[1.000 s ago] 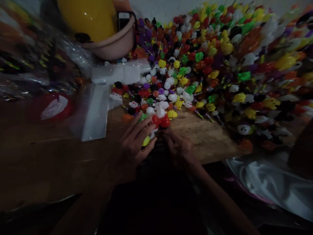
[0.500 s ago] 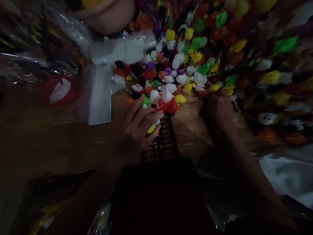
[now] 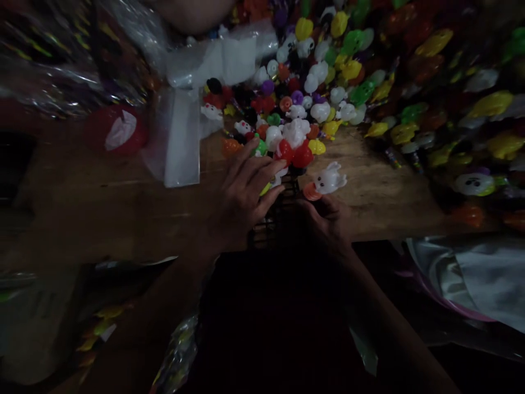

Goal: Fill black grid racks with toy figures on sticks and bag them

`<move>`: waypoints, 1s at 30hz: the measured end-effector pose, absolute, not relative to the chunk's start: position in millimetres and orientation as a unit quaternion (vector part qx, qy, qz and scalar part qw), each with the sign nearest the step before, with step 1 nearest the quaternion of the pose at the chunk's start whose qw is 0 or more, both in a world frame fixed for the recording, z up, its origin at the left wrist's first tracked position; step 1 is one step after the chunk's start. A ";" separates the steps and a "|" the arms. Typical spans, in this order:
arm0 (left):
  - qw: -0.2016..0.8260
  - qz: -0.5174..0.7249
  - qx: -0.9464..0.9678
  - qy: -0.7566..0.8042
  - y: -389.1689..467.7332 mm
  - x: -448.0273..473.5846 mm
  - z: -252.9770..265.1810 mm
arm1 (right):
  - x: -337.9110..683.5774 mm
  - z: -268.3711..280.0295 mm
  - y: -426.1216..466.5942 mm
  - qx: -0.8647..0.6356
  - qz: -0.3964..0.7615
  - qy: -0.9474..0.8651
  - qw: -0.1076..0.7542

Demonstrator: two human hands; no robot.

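Seemingly to steady the toy cluster (image 3: 296,134), the left hand (image 3: 246,191) curves over its edge, grip unclear. Beside the black rack (image 3: 268,224), the right hand (image 3: 331,221) pinches a white toy (image 3: 327,179) low, presumably for control.

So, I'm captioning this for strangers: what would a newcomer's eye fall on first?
Most likely the heap of small, brightly coloured plastic figures, spread over the far side and right of the brown wooden table. Next, the white, eared plastic figure with an orange end, held in the right hand near the front edge. Off to the left, a round red object with a white patch stands out.
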State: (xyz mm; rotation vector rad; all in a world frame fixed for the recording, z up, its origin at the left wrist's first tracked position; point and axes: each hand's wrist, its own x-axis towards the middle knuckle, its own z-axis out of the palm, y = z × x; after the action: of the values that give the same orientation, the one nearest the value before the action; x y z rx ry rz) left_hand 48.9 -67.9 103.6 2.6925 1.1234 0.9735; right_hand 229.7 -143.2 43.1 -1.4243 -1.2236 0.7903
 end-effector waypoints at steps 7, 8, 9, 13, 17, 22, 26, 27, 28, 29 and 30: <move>0.010 0.364 0.874 0.321 -67.9 49.1 98.4 | 217.3 38.2 -124.4 -0.570 0.290 -0.579 0.506; 0.015 0.363 0.874 0.323 -68.0 49.2 97.4 | 219.5 37.3 -124.2 -0.573 0.282 -0.584 0.501; 0.021 0.360 0.874 0.326 -68.0 49.3 96.6 | 221.6 36.2 -123.6 -0.576 0.275 -0.590 0.495; 0.032 0.373 0.873 0.313 -67.0 49.4 95.0 | 227.6 31.8 -117.1 -0.581 0.217 -0.628 0.470; 0.053 0.370 0.873 0.312 -64.9 48.4 95.3 | 230.1 31.0 -112.4 -0.560 0.161 -0.678 0.447; 0.162 0.397 0.857 0.286 -62.4 39.7 107.9 | 231.3 34.3 -112.7 -0.535 0.138 -0.722 0.417; 0.252 0.479 0.785 0.301 -62.5 28.6 130.4 | 234.6 31.1 -104.0 -0.517 0.133 -0.741 0.408; 0.230 0.477 0.790 0.308 -63.4 27.7 135.6 | 234.5 29.4 -101.3 -0.509 0.138 -0.742 0.413; 0.189 0.464 0.808 0.310 -64.7 28.2 139.7 | 233.3 27.9 -99.2 -0.500 0.148 -0.742 0.421; 0.138 0.436 0.835 0.305 -66.4 30.4 142.4 | 231.2 26.6 -98.3 -0.492 0.161 -0.739 0.430; 0.084 0.401 0.862 0.299 -68.2 34.1 143.4 | 228.3 25.7 -98.6 -0.486 0.171 -0.734 0.442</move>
State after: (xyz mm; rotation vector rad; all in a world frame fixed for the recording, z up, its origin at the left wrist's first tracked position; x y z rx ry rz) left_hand 34.1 -68.2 143.4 2.5711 0.8926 1.1956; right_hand 228.3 -98.6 25.7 -1.2065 -1.8227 0.4246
